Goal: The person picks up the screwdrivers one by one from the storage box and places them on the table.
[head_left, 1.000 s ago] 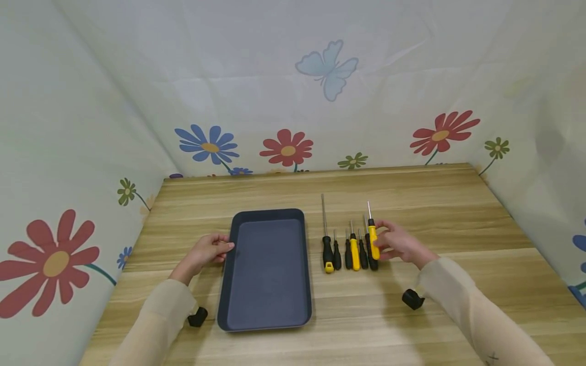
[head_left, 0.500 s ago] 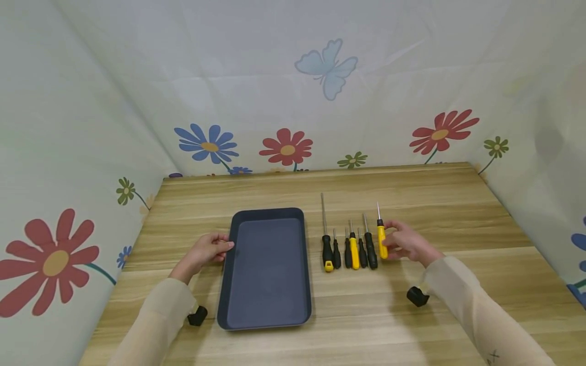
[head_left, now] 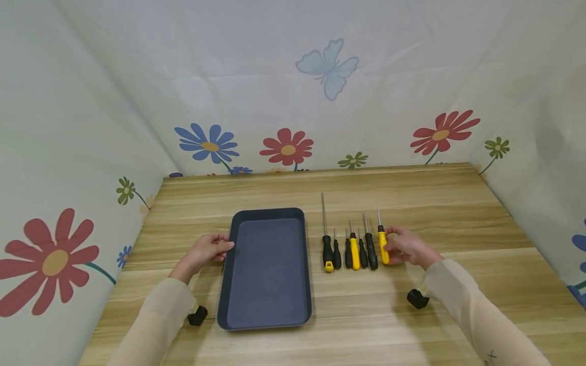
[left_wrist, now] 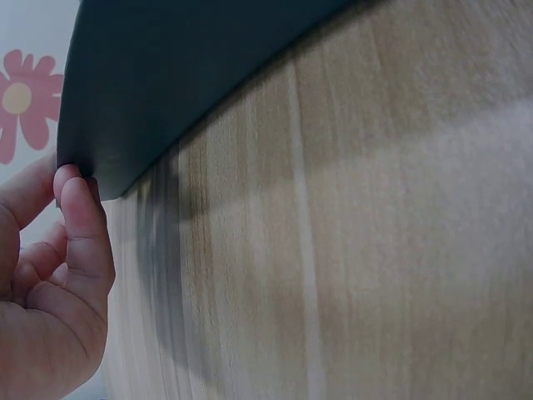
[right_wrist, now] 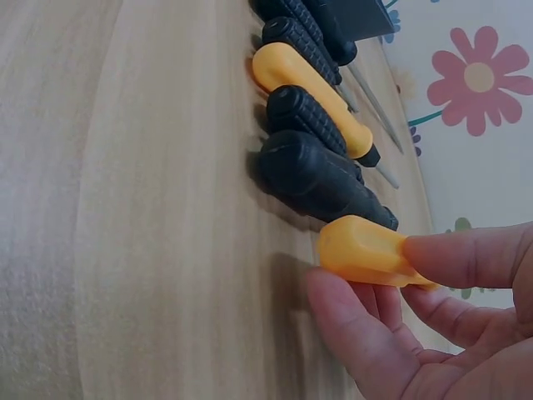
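At the left edge of a dark grey rectangular tray [head_left: 269,274], my left hand [head_left: 208,251] pinches the rim between thumb and fingers; the left wrist view shows the tray's dark side wall [left_wrist: 166,92] by the fingertips. My right hand [head_left: 407,246] holds a yellow-handled screwdriver [head_left: 383,245] by its handle, at the right end of a row of screwdrivers. In the right wrist view, thumb and fingers are on its yellow handle [right_wrist: 362,248]. Just left of it lies a black screwdriver [head_left: 371,249], then another yellow screwdriver [head_left: 354,252] among smaller black ones.
A long black screwdriver [head_left: 327,251] with a yellow end lies at the row's left, nearest the tray. Everything is on a wood-grain table [head_left: 448,213]. A white sheet [head_left: 256,91] printed with flowers and a butterfly stands behind and at both sides.
My right hand has carried the yellow screwdriver rightward, from over the black one to the row's right end, then slightly toward me. The left hand and tray stay put.
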`<state>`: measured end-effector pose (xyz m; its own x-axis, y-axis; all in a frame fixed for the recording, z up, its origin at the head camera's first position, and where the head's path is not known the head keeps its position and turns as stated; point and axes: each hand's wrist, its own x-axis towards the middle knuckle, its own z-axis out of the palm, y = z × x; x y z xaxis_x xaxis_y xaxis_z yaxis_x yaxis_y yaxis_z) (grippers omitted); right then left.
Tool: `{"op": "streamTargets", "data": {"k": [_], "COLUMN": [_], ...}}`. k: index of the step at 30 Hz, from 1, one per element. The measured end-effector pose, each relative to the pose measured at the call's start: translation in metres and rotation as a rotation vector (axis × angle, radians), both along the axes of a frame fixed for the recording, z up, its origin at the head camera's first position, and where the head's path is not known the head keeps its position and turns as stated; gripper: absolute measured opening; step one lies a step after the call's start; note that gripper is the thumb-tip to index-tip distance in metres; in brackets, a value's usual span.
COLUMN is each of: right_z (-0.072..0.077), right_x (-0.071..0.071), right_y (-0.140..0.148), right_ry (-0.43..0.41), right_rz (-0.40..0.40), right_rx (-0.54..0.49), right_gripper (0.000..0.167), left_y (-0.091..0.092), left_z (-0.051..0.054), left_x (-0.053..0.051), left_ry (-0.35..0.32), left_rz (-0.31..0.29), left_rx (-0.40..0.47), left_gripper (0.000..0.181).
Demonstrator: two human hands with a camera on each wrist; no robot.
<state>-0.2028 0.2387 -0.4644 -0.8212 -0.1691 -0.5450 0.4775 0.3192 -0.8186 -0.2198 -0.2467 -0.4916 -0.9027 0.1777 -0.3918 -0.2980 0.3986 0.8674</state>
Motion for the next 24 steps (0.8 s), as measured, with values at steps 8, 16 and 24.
{"op": "streamTargets", "data": {"k": [8, 16, 24], "right_z": [-0.006, -0.009, -0.008], "right_x": [-0.001, -0.003, -0.005], "right_y": [-0.002, -0.005, -0.012], "right_ry": [-0.029, -0.027, -0.02], "right_rz": [-0.029, -0.015, 0.006], "right_rx": [0.033, 0.112, 0.188], "right_gripper": [0.056, 0.055, 0.049], "left_y": [0.005, 0.004, 0.004], "left_z": [0.006, 0.004, 0.003], "left_x": [0.002, 0.001, 0.0], "left_ry": [-0.029, -0.021, -0.019], "left_rz": [0.034, 0.034, 0.035], "left_rx": [-0.044, -0.047, -0.052], "left_gripper": [0.044, 0.044, 0.048]}}
